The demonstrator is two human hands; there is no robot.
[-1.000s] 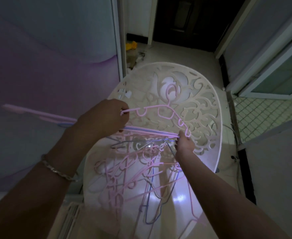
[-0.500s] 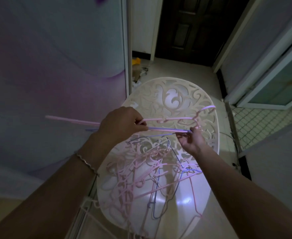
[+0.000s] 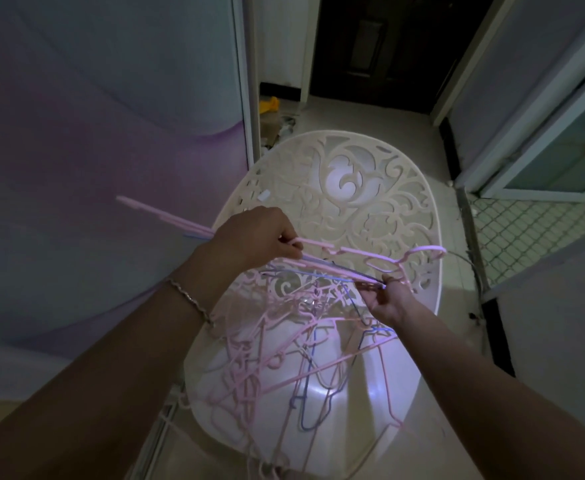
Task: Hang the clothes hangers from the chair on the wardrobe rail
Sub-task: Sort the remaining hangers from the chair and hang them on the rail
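Note:
A white plastic chair (image 3: pixel 360 188) with a cut-out scroll back stands below me. A tangled heap of hangers (image 3: pixel 284 344), mostly pink with some blue, lies on its seat. My left hand (image 3: pixel 253 239) grips a bunch of pink and blue hangers (image 3: pixel 350 252) held flat above the seat; their ends stick out left past my wrist. My right hand (image 3: pixel 386 299) pinches the same bunch at its right end, by the hooks. The wardrobe rail is out of view.
A pale sliding wardrobe door (image 3: pixel 93 150) fills the left side, its frame close to the chair. A dark doorway (image 3: pixel 381 46) lies ahead, with yellow clutter (image 3: pixel 270 105) on the floor. A glass door (image 3: pixel 554 157) and patterned floor are to the right.
The held bunch has turned from upright to lying flat and has come up off the heap. Both hands stayed on it, and my view tipped up slightly.

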